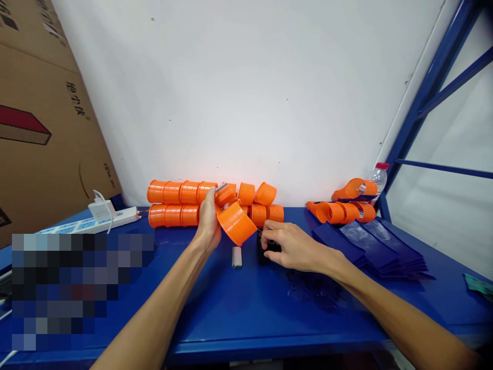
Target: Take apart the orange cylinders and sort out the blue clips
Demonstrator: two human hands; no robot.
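My left hand is closed around an orange plastic part with a wide round cup at its lower end and a grey metallic-looking piece at its top. The cup tilts down to the right. My right hand has its fingers curled at a small black holder on the blue table; whatever is between the fingertips is hidden. Between the hands a small grey block lies on the table. Just behind, two rows of orange cups lie on their sides along the wall.
More orange parts lie at the right rear, near a clear bottle with a red cap. Dark blue sheets are piled before them. At left are a white power strip and a cardboard box. A blue metal frame rises at right.
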